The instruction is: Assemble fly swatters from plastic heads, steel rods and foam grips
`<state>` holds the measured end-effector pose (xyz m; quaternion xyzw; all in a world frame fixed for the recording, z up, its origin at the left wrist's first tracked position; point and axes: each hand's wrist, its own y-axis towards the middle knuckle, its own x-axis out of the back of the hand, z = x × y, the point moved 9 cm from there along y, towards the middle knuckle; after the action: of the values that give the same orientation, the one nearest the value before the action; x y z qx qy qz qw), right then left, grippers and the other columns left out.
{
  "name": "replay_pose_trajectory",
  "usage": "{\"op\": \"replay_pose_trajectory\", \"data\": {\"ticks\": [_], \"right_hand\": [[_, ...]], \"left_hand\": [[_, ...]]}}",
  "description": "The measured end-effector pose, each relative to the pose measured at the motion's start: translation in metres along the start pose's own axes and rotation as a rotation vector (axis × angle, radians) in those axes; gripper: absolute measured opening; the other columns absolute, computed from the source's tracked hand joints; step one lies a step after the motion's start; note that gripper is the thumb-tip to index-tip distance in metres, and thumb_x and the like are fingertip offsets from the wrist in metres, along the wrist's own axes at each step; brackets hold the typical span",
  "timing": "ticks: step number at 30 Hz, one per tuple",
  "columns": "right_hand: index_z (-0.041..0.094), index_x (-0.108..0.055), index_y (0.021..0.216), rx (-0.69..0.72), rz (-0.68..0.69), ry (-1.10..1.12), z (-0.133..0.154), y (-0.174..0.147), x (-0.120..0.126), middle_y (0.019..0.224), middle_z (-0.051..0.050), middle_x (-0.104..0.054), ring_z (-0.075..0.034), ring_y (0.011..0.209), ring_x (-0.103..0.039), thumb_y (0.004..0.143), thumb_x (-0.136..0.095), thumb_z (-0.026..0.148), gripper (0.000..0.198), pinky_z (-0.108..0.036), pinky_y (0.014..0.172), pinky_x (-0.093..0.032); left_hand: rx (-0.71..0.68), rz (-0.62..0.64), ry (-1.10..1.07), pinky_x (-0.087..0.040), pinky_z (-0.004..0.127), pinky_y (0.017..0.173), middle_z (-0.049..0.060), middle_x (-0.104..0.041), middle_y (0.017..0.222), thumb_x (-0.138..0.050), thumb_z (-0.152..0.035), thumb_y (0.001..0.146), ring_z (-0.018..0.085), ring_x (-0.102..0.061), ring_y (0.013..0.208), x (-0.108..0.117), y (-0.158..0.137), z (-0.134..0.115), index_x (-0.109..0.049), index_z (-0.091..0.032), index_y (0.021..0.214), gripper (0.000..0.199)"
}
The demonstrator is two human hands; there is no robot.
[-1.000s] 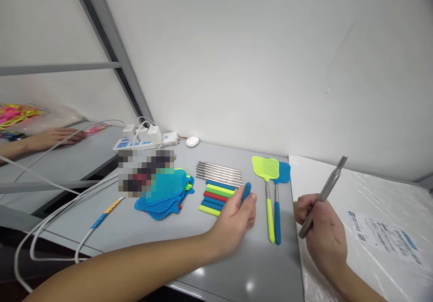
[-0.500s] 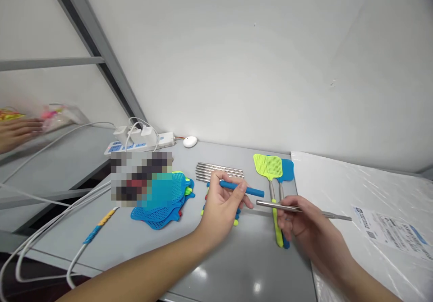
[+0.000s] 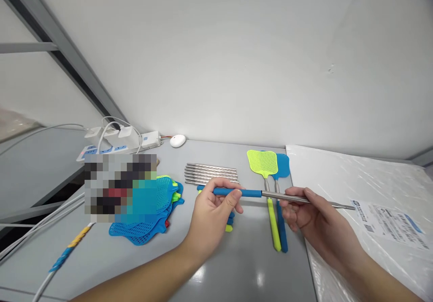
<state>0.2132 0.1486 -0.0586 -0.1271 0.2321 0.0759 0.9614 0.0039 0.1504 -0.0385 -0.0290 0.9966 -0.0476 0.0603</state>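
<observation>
My left hand [image 3: 218, 212] pinches a blue handle grip [image 3: 250, 193], a tube held level above the table. In my right hand [image 3: 314, 212] is a slim metal rod [image 3: 275, 195], pointing left, its narrower end sticking out to the right. The rod's left end meets the open end of the blue grip in line; how far it is inside I cannot tell. Under my left hand lie several blue and yellow-green grips [image 3: 229, 227], mostly covered. Behind it is a row of metal rods [image 3: 211, 172]. A yellow-green fly swatter [image 3: 263, 163] and a blue fly swatter [image 3: 283, 166] lie behind my right hand.
Blue swatter heads [image 3: 145, 227] are stacked at the left, with a blurred-out patch beside them. A power strip [image 3: 150, 139] with white plugs and cables stands at the back left, near a white oval case [image 3: 177, 140]. A plastic-wrapped white package [image 3: 338, 171] covers the right side.
The blue grip and the metal rod, apart before, now meet end to end. My view has shifted a little to the right, and another person's hand at the far left is out of sight.
</observation>
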Motion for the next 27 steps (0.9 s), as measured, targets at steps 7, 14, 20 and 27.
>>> {"op": "replay_pose_trajectory", "data": {"ticks": [7, 14, 20, 27], "right_hand": [[0.020, -0.067, 0.102, 0.014, 0.079, -0.189, -0.003, 0.000, -0.005, 0.084, -0.008, -0.067, -0.018, 0.072, -0.057, 0.092, -0.054, 0.044, 0.029, -0.030, 0.061, -0.046], [0.022, -0.055, 0.087, -0.035, 0.165, -0.109, -0.018, -0.003, -0.017, 0.067, 0.002, -0.057, -0.012, 0.059, -0.051, 0.089, -0.063, 0.039, 0.018, -0.025, 0.056, -0.041], [0.023, -0.059, 0.087, 0.106, -0.053, -0.352, 0.016, 0.006, 0.008, 0.060, 0.003, -0.053, -0.011, 0.054, -0.047, 0.085, -0.066, 0.047, 0.025, -0.026, 0.053, -0.044], [0.027, -0.070, 0.100, 0.562, 0.004, -1.194, 0.049, -0.003, -0.010, 0.088, -0.004, -0.071, -0.019, 0.075, -0.065, 0.091, -0.059, 0.036, 0.017, -0.032, 0.064, -0.051]], "left_hand": [[-0.087, 0.078, 0.045, -0.049, 0.025, 0.060, 0.004, -0.071, 0.095, -0.071, -0.038, 0.081, 0.013, -0.062, 0.065, -0.003, -0.003, -0.006, -0.064, -0.020, 0.088, 0.020], [-0.144, 0.268, 0.304, -0.047, 0.024, 0.058, 0.001, -0.070, 0.076, -0.069, -0.040, 0.083, 0.013, -0.059, 0.064, -0.022, -0.012, -0.004, -0.073, -0.026, 0.094, 0.018], [-0.080, 0.115, 0.212, -0.050, 0.023, 0.054, 0.001, -0.068, 0.071, -0.069, -0.040, 0.082, 0.015, -0.062, 0.063, -0.001, 0.006, -0.008, -0.071, -0.022, 0.090, 0.020], [-0.171, 0.186, 0.333, -0.053, 0.027, 0.062, 0.006, -0.073, 0.083, -0.060, -0.041, 0.088, 0.018, -0.066, 0.069, 0.005, 0.013, -0.026, -0.075, -0.020, 0.086, 0.026]]}}
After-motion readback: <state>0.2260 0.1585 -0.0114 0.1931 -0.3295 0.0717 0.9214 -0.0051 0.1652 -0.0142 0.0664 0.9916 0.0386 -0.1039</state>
